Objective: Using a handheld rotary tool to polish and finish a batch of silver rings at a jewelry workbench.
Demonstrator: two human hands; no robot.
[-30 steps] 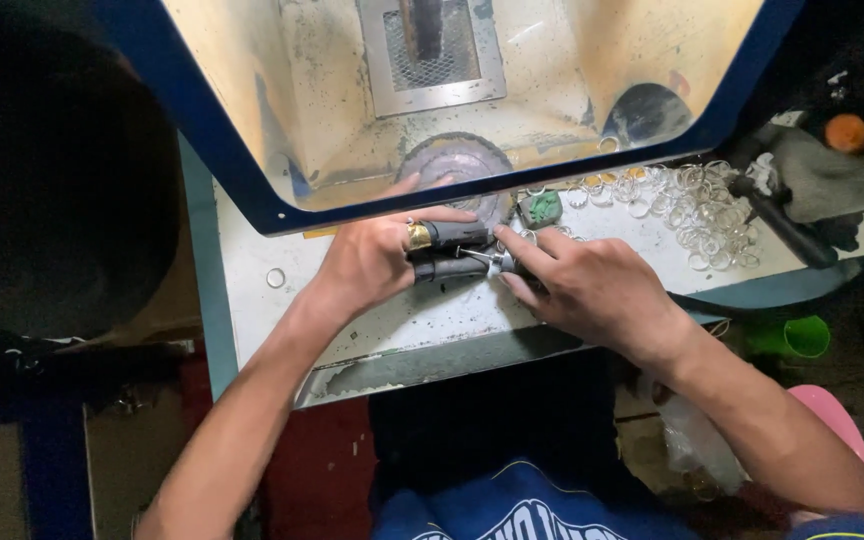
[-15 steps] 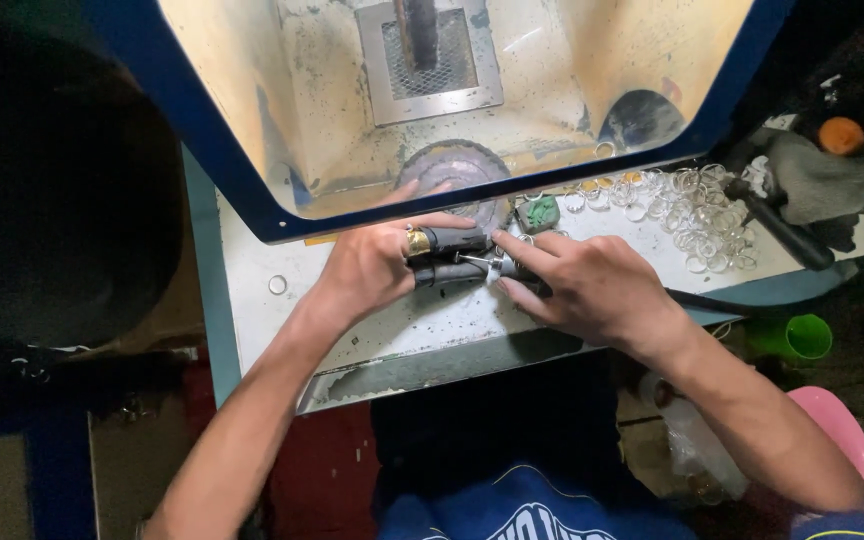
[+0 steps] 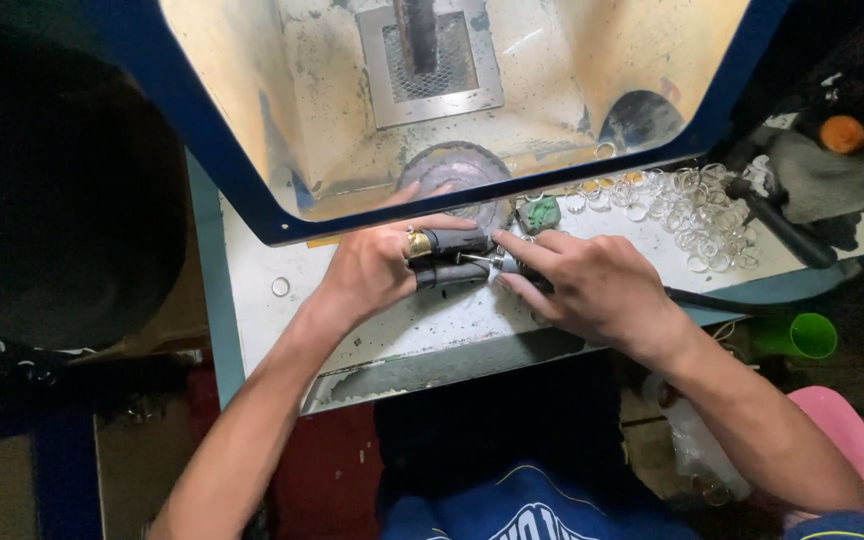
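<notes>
L hand (image 3: 377,275) fingers clamped on gold ring (image 3: 419,244), R hand (image 3: 592,290) gripping rotary tool (image 3: 497,265) (clear rings (image 3: 692,215) nearby), buffing wheel (image 3: 457,175) behind

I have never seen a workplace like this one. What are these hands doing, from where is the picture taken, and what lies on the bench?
The picture comes from a camera worn on the person's head, looking down at their own two bare hands; there is no robot. The left hand has dark protective covers on its fingers and pinches something small, which I cannot make out. The right hand holds a thin rotary hand tool like a pen, its tip meeting the left fingers; a dark cable runs from it to the right. Both hands rest on a dusty white bench. Behind them stands a blue-framed, yellowed dust box with a round wheel at its mouth. A pile of clear small rings lies to the right, one single ring to the left, and a green lump near the wheel.
</notes>
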